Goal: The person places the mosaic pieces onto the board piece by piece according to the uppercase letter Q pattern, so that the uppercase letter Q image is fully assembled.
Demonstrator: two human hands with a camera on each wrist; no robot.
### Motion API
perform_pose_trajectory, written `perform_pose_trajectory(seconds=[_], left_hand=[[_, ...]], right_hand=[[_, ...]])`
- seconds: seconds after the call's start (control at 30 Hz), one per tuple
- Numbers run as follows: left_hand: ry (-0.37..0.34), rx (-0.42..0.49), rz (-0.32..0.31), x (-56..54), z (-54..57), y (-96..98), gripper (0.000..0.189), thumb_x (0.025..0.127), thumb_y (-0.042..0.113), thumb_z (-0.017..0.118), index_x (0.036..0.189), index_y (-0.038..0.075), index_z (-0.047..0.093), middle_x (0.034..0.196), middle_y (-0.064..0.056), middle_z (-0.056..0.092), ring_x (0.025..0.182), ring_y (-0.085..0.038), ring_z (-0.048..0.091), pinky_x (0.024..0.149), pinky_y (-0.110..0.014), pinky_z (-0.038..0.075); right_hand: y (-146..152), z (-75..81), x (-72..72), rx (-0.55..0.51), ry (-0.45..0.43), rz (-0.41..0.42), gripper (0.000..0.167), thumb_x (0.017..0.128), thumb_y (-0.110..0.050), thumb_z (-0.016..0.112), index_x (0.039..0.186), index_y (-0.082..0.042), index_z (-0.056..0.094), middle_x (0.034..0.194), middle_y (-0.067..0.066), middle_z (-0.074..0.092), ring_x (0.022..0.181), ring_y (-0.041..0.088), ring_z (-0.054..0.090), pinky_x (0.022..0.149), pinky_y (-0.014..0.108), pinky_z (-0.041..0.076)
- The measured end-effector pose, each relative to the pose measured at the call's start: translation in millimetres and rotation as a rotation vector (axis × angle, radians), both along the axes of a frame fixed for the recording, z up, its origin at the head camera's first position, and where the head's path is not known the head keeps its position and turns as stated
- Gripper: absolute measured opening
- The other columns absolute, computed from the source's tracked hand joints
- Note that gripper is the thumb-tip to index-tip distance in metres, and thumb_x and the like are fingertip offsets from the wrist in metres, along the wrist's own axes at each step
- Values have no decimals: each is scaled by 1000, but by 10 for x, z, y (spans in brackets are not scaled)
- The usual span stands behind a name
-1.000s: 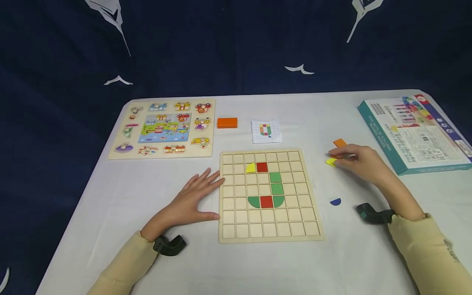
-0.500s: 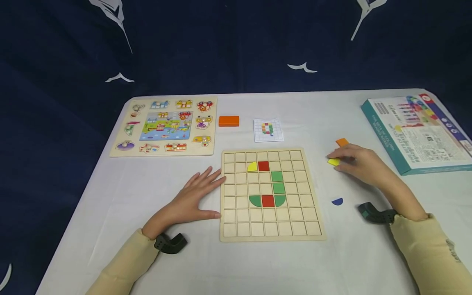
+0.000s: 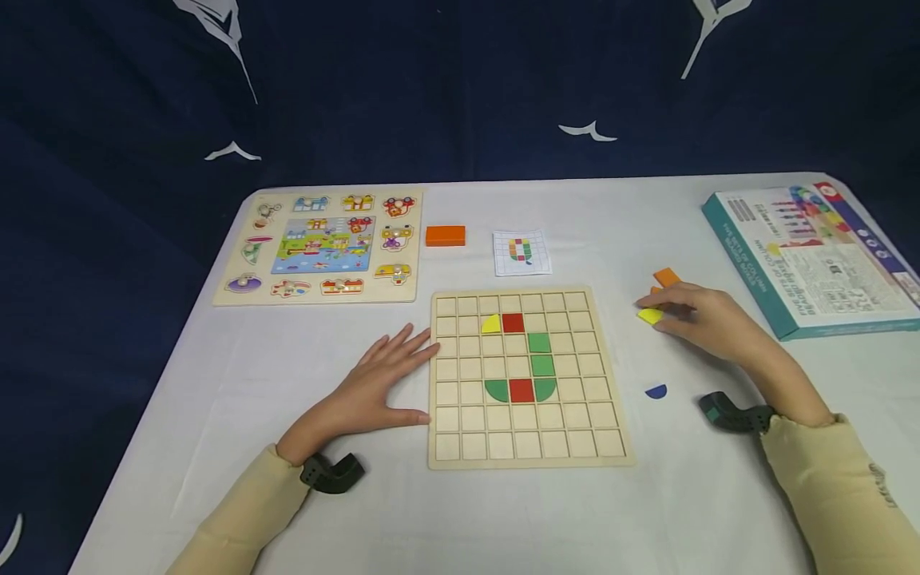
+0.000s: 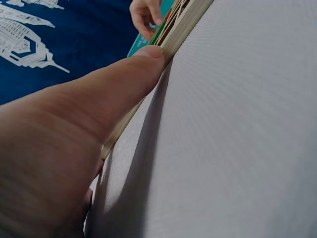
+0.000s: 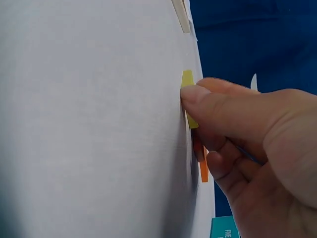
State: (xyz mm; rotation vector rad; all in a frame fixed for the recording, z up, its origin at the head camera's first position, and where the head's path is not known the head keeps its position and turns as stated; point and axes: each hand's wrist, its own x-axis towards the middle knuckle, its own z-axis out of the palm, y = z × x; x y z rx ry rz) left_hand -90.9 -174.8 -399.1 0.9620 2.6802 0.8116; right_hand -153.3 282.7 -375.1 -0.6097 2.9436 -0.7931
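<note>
My right hand (image 3: 700,319) pinches a yellow tile (image 3: 650,316) between thumb and fingers, low over the white tablecloth. In the right wrist view the thumb covers the middle of this yellow tile (image 5: 187,77). Orange tiles (image 3: 666,277) lie just beyond the fingers, partly hidden by them. My left hand (image 3: 366,391) lies with fingers spread, its thumb and fingertips at the left edge of a wooden grid board (image 3: 532,463). Set in the grid are red tiles (image 3: 521,390), green tiles (image 3: 539,343) and a yellow quarter-round tile (image 3: 491,324). The left thumb (image 4: 133,74) touches the board's side.
A blue half-round tile (image 3: 656,391) lies right of the board. Behind the board are a pattern card (image 3: 521,270) and an orange block (image 3: 446,235). A knobbed picture puzzle (image 3: 237,263) stands back left, a teal-sided box (image 3: 812,271) back right.
The right fingers have shifted slightly on the yellow tile, and more of the orange beyond them shows. My left hand has stayed at the board's edge.
</note>
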Motion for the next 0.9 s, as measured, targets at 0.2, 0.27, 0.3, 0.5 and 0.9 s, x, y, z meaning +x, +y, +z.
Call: perform_pose_trajectory(seconds=[0.2, 0.27, 0.3, 0.5, 0.9], left_hand=[[7, 2, 3, -4, -5, -4, 92, 72, 41, 79, 146, 13, 34, 153, -3, 19, 140, -22, 2, 109, -46, 1], [8, 2, 4, 4, -10, -6, 92, 72, 42, 79, 146, 13, 34, 153, -3, 19, 140, -22, 2, 109, -46, 1], [6, 4, 5, 7, -12, -6, 92, 72, 41, 79, 146, 13, 34, 153, -3, 19, 140, -22, 2, 109, -46, 2], [12, 8, 5, 10, -19, 2, 92, 71, 41, 80, 146, 13, 34, 153, -3, 19, 140, -23, 2, 109, -46, 2], [11, 2, -1, 10, -9, 3, 91, 72, 40, 80, 146, 12, 34, 153, -4, 19, 140, -23, 2, 109, -46, 2]], right_hand=[[-44, 5, -1, -43, 3, -2, 34, 76, 2, 74, 109, 0, 66, 109, 22, 62, 103, 37, 52, 82, 52, 41], [-59, 1, 4, -61, -4, 2, 35, 76, 2, 74, 110, -1, 66, 109, 21, 62, 107, 39, 51, 85, 54, 39], [-65, -4, 7, -67, -3, 5, 35, 76, 2, 74, 110, -1, 66, 109, 20, 63, 108, 39, 51, 87, 55, 39], [-112, -37, 14, -67, 42, 9, 33, 77, 1, 74, 109, -4, 67, 103, 13, 65, 100, 31, 56, 86, 48, 41], [-305, 50, -53, -246, 156, -27, 32, 79, 0, 73, 110, -3, 65, 103, 6, 63, 87, 13, 55, 75, 15, 44]])
